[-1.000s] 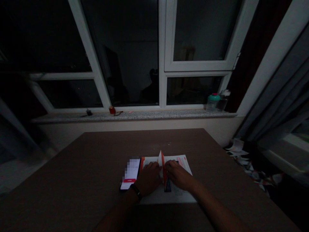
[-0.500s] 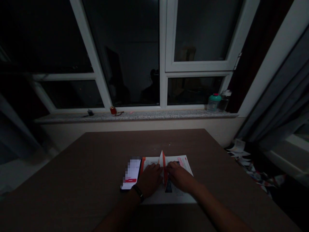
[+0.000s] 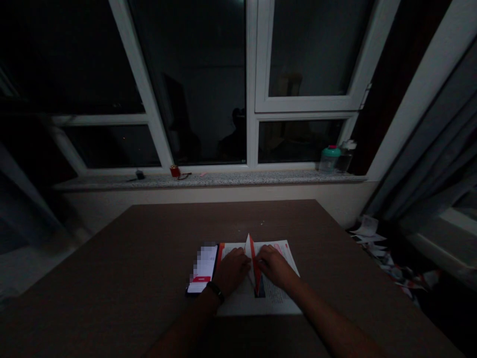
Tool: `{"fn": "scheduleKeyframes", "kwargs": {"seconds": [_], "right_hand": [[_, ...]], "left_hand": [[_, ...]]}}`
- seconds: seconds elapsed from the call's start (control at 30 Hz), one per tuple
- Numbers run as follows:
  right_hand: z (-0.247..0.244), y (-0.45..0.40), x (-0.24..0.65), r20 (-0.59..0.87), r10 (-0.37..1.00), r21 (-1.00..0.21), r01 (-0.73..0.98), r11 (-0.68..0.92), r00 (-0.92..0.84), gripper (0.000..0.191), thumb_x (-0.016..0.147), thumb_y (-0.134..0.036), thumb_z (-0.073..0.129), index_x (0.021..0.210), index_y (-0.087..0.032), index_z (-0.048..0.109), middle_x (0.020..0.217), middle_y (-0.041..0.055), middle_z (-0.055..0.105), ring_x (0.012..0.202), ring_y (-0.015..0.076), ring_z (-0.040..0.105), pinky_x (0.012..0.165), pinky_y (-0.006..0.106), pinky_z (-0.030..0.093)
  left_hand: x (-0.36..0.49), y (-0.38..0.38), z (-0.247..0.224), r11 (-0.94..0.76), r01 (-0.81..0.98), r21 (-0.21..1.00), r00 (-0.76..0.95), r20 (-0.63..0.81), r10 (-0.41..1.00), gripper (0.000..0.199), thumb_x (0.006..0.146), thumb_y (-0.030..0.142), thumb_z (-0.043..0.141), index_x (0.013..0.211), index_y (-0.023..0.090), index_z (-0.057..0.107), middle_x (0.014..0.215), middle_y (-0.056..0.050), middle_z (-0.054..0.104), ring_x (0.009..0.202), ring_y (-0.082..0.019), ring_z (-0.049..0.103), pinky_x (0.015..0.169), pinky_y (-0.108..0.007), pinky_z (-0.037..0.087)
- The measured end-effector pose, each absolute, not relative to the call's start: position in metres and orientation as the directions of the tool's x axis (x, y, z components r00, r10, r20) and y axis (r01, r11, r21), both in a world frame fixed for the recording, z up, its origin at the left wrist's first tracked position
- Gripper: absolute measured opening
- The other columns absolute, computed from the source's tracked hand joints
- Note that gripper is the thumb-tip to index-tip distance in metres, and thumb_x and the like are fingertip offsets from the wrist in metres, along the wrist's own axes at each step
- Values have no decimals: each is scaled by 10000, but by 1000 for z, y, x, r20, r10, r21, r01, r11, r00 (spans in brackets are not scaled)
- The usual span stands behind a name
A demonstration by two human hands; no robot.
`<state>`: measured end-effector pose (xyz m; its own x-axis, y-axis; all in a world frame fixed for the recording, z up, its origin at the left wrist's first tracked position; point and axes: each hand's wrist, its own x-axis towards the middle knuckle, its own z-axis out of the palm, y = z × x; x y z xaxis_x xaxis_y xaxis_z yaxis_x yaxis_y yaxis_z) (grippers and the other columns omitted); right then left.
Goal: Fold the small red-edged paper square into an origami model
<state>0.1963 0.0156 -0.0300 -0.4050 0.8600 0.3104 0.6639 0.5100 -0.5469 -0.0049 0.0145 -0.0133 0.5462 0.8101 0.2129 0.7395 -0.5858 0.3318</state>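
My picture from far away is very dim. The phone screen (image 3: pixel 207 263) glows the brightest, white and pink, with chunky little squares hiding part of it. The white paper (image 3: pixel 238 306) only looks gray. The window (image 3: pixel 201 99) is almost black and works like a mirror (I can spot a dark person shape (image 3: pixel 235 136) in it). A deep shadow sits on the table (image 3: pixel 112 258) at the bottom. The curtain (image 3: pixel 428 134) on the right looks stretched and fuzzy.

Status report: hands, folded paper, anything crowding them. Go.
Left hand, right hand at either side of folded paper; grip unclear. Paper upright over printed sheet. Phone close beside left hand.
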Motion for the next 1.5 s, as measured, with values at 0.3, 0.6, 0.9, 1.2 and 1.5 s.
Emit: {"fn": "scheduleKeyframes", "kwargs": {"seconds": [0.3,0.6,0.9,1.2,1.5], "right_hand": [[-28,14,204,297,824,-546,622,561,-483,226,809,-106,642,1006,-207,685,995,52,603,988,213,530,872,320,419],[-14,3,211,244,790,-542,596,592,-563,438,712,-210,759,1130,-207,625,1120,69,571,1047,241,505,936,356,410],[-12,-2,208,249,801,-522,621,585,-544,332,751,-188,691,1074,-191,611,1081,63,556,1017,232,492,922,354,399],[-10,-8,206,204,805,-470,666,580,-557,564,659,-369,812,1138,-187,576,1129,72,535,1050,254,469,919,357,404],[-4,-8,210,169,787,-488,643,590,-594,614,681,-462,800,1183,-198,565,1156,76,532,1071,261,471,933,371,406]], "left_hand": [[-9,8,-8,-578,757,304,558,160,815,243,834,249,690,1068,210,639,1090,-49,566,1029,-239,511,876,-367,409],[-12,1,-1,-624,735,264,611,139,779,516,730,440,778,1158,222,586,1160,-58,533,1071,-274,492,909,-396,403],[-11,-4,-1,-633,731,255,611,169,774,454,785,386,733,1176,225,567,1172,-64,539,1073,-269,493,917,-407,411],[-11,-5,-2,-646,728,228,627,161,763,595,750,565,721,1206,218,560,1185,-89,526,1081,-301,479,902,-430,422],[-14,-5,1,-663,704,255,650,145,746,661,751,604,717,1258,225,526,1221,-90,511,1104,-304,469,938,-441,407]]}}
